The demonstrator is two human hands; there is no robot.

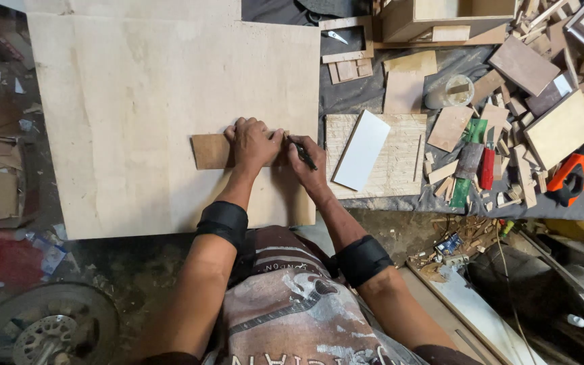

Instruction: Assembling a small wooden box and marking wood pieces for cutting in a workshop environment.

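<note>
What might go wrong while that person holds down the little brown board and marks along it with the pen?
The small brown board is pinned only by the left hand; if it slips on the large plywood sheet, the line could wander. The right hand holds the pen close to the left fingers, so it might mark them.

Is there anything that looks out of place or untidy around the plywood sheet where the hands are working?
Nothing at the hands: the left hand lies flat on a brown wood piece, the right hand holds a dark pen. To the right, wood offcuts lie scattered.
</note>
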